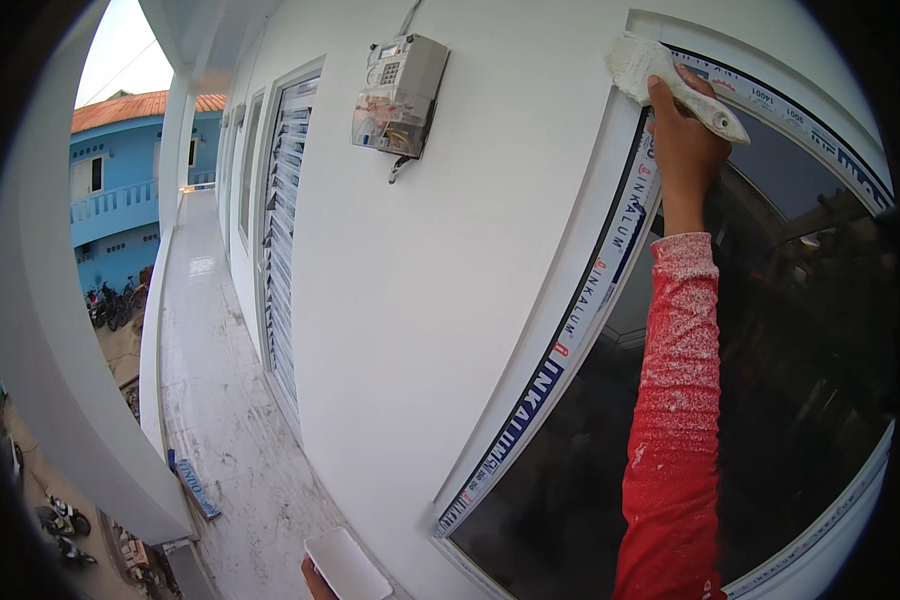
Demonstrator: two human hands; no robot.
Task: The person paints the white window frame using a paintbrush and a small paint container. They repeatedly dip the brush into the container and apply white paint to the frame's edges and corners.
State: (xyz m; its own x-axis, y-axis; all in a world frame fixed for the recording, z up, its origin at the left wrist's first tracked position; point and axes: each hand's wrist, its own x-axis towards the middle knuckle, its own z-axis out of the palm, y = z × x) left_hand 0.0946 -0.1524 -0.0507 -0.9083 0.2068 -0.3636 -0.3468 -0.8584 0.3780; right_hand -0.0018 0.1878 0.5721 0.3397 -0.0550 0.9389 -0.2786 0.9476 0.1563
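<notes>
My right hand (686,150), in a red sleeve (675,390) speckled with white, grips a paint-covered flat paintbrush (645,71). The bristles reach the upper left corner of the white wall recess around a window (570,435). Protective film bearing printed brand lettering covers the window frame (592,277). Low at the bottom edge, my left hand (316,581) holds a white rectangular tray (347,564); only some fingers show. Whether paint lies in the tray I cannot tell.
An electricity meter (399,97) with a cable is mounted on the white wall (420,285). A louvred door (289,240) stands farther along the corridor. On the smudged tile floor (217,360) lies a long blue printed box (196,491), beside the pillar (60,337). Parked motorbikes (64,517) are below.
</notes>
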